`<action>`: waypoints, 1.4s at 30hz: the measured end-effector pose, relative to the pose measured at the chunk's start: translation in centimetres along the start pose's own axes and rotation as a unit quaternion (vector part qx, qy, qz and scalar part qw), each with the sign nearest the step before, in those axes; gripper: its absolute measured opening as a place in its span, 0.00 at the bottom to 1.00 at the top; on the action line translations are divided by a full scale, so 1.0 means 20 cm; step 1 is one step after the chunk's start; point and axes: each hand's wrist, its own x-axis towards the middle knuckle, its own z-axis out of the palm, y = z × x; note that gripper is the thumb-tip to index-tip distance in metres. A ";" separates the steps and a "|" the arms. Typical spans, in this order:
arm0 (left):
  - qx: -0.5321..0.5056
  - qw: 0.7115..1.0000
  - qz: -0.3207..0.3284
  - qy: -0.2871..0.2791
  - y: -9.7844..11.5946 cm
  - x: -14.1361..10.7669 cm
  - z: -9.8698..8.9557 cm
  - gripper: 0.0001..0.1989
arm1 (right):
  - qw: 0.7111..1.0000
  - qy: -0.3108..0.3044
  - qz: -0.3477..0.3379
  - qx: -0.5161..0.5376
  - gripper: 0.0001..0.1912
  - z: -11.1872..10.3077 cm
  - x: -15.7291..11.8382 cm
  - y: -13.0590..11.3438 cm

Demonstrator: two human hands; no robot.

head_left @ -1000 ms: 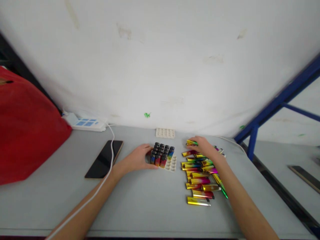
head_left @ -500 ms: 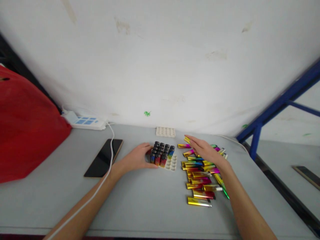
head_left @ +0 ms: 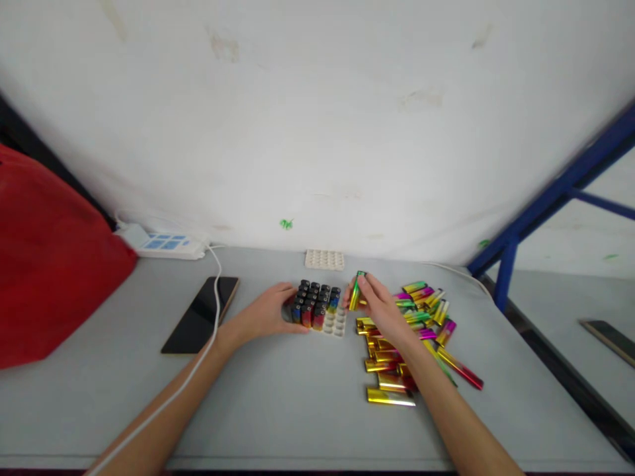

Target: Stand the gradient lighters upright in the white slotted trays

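Note:
My left hand [head_left: 274, 309] is curled round the left side of a block of lighters [head_left: 311, 305] with black tops and blue or red bodies, thumb in front, far fingers partly hidden. They stand upright in a white tray [head_left: 336, 322], whose hollows show bare along the right side. Just right of the tray, my right hand [head_left: 380, 301] pinches a shiny green and gold lighter [head_left: 356, 291], held nearly upright with its dark top up. Under and beside my right forearm spreads a loose pile of metallic lighters [head_left: 391, 396] in gold, green, red and purple.
A second white tray [head_left: 324, 259] lies near the wall. To the left are a dark phone [head_left: 201, 316], a white power strip [head_left: 171, 245] and a red bag [head_left: 54, 264]. A white cable [head_left: 217, 304] crosses my left forearm. A blue metal frame [head_left: 506, 274] stands at right.
My right hand has moved left from the pile to beside the tray, now with a green and gold lighter stood up in its fingers. My left hand keeps its place at the block.

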 end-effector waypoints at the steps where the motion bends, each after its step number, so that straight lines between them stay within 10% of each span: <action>1: 0.000 1.000 0.000 0.000 0.00 0.00 0.00 0.35 | 1.000 -0.009 0.006 0.024 0.30 0.02 0.00 0.00; 24: 0.002 1.000 0.000 -0.001 0.01 0.00 -0.01 0.34 | 0.989 0.072 0.121 0.049 0.30 0.06 0.00 0.04; 31: 0.009 1.000 0.003 0.001 -0.01 0.00 0.00 0.34 | 0.996 0.031 -0.010 -0.079 0.32 0.02 -0.04 0.01; 37: -0.005 1.000 0.008 -0.004 0.00 0.00 -0.01 0.32 | 0.918 0.026 -0.210 -0.335 0.20 -0.01 -0.08 -0.01; 42: -0.002 1.000 0.004 -0.001 0.01 0.00 -0.01 0.32 | 0.906 -0.010 -0.195 -0.376 0.16 -0.01 -0.08 0.03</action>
